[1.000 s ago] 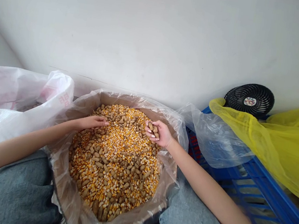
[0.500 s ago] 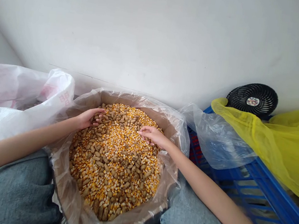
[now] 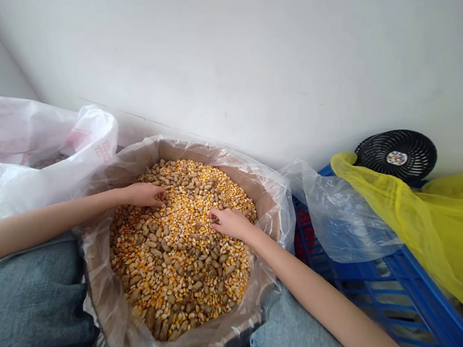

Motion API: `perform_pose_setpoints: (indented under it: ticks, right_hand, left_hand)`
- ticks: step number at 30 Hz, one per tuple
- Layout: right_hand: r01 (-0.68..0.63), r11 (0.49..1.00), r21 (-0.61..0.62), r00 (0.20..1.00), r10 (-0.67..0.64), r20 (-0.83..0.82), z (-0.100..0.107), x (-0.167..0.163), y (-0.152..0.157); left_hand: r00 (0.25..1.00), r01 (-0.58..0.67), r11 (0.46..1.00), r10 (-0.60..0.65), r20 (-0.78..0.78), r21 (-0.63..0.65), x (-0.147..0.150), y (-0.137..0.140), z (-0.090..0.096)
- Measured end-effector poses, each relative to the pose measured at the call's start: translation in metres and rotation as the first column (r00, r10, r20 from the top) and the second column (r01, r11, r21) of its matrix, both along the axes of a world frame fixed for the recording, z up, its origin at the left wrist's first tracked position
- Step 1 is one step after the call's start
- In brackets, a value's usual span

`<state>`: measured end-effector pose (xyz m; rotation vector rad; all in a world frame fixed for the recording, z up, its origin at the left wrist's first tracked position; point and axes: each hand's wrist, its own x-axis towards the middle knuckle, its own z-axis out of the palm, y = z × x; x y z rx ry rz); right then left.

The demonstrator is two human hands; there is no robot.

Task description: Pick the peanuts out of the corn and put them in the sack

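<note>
Between my knees stands a round container lined with a clear plastic bag [image 3: 271,197]. Yellow corn kernels [image 3: 184,213] fill it, mixed with unshelled peanuts [image 3: 213,255] that lie thickest along the far left and in the near half. My left hand [image 3: 145,194] rests low over the left side, back upward, its fingers curled round peanuts that show only in part. Opposite it, my right hand [image 3: 230,222] touches the surface at the right with thumb and fingers pinched together. Whatever sits in that pinch is mostly hidden by the fingers.
A white plastic sack [image 3: 52,176] with pink print lies at the left. On the right is a blue slatted crate [image 3: 406,286], with yellow mesh [image 3: 458,230] and a clear plastic sheet draped over it. Behind the mesh a black fan [image 3: 397,155] leans near the white wall [image 3: 239,64].
My left hand has come down and nearer to me, from the far left edge to the left side, its fingers lower. The right hand has shifted slightly nearer and its fingers have curled in.
</note>
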<state>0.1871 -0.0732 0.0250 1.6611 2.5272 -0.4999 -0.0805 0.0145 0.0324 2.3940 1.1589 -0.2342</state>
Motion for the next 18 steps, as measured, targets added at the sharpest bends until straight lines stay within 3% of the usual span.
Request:
perform_pose_setpoints:
  ticks: [5,7,9,11,13,16,18]
  right_hand:
    - [0.032,0.999,-0.015,0.991,-0.034,-0.132,-0.002,0.002,0.002]
    - [0.090,0.993,-0.071,0.954,-0.106,-0.281,-0.001,0.002,0.003]
    - [0.156,0.963,-0.220,0.857,-0.243,-0.454,0.002,0.003,0.005]
    - [0.196,0.885,-0.423,0.685,-0.432,-0.587,0.006,0.005,0.008]
    - [0.154,0.783,-0.602,0.456,-0.597,-0.660,0.012,0.010,0.010]
    - [-0.032,0.682,-0.731,0.128,-0.722,-0.680,0.022,0.017,0.013]
    - [-0.119,0.648,-0.752,0.001,-0.758,-0.653,0.027,0.021,0.014]
  left_hand:
    - [0.997,-0.003,0.999,0.006,0.077,-0.047,-0.002,0.003,-0.004]
    - [0.978,-0.045,0.987,0.075,0.195,-0.155,-0.002,0.003,-0.003]
    - [0.924,-0.121,0.931,0.233,0.303,-0.345,-0.001,0.002,-0.001]
    - [0.825,-0.155,0.792,0.433,0.363,-0.590,0.000,0.000,0.002]
    - [0.711,-0.088,0.595,0.599,0.367,-0.799,0.000,-0.001,0.007]
    - [0.564,0.061,0.344,0.763,0.317,-0.937,0.001,0.000,0.014]
    - [0.480,0.122,0.260,0.829,0.287,-0.958,0.001,0.002,0.017]
